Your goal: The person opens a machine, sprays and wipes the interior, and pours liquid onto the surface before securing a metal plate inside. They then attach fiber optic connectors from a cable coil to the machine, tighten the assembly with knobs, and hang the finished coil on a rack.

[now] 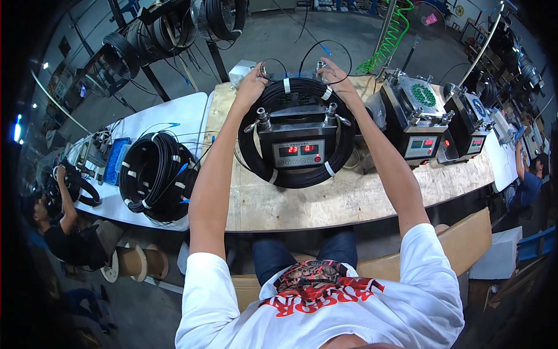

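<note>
In front of me on the wooden bench stands a metal bench machine (299, 129) with a lit red display. A tied coil of black cable (302, 181) rings it, held by white bands. My left hand (253, 86) reaches to the far left corner, its fingers closed about a metal clamp knob (263, 71). At the far right corner my right hand (338, 77) grips the matching clamp knob (321, 67). Two nearer clamp knobs (264, 118) stand untouched. A thin cable end with a blue connector (325, 47) loops up between my hands.
On the white table at left lie several black cable coils (154, 174) and a blue tray (116, 161). Two similar machines (419, 119) stand to the right, green rings on one. A green coiled hose (390, 41) hangs beyond. Other people (75, 232) work at both sides.
</note>
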Demonstrator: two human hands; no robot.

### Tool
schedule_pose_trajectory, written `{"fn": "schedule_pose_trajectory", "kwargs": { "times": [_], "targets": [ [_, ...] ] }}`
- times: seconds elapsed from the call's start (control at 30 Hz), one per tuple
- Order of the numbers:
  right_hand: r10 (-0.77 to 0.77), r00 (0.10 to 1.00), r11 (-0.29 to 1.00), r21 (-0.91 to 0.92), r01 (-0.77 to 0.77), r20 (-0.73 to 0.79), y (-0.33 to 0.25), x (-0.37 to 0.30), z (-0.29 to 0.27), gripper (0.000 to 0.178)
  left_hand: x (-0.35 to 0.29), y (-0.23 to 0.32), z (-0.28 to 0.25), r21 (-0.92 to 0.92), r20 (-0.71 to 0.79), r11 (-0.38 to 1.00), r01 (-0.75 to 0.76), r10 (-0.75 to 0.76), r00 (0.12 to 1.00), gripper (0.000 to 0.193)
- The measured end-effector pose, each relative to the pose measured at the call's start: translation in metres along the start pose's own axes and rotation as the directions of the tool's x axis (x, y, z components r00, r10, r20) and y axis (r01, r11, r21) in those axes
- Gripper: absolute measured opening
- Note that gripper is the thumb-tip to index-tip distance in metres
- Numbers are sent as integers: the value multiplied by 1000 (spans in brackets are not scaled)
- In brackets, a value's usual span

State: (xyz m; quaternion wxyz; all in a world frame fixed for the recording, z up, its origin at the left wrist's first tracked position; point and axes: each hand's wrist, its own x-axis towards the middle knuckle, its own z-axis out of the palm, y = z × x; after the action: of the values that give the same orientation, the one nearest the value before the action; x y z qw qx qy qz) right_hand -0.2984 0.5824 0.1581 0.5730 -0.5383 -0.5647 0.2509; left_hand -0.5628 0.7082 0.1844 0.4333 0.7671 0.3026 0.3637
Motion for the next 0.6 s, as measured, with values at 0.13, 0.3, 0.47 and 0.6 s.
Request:
{"fn": "schedule_pose_trajectory", "kwargs": {
  "times": [0.13,0.3,0.47,0.6],
  "targets": [
    [8,1000,999,-41,-9,-23,2,1,-2,58,0,5,3,51,-4,999,11,-10,1000,62],
    [10,999,998,-56,-12,-36,-6,0,8,58,8,-20,-5,70,-13,998,-2,3,1000,63],
    [59,998,998,-12,-60,-28,-3,-3,0,58,-1,2,4,21,6,1000,5,-5,1000,66],
    [15,999,1000,7,-14,-42,-2,-4,1,58,-1,5,3,18,2,1000,25,-25,1000,69]
  ]
}}
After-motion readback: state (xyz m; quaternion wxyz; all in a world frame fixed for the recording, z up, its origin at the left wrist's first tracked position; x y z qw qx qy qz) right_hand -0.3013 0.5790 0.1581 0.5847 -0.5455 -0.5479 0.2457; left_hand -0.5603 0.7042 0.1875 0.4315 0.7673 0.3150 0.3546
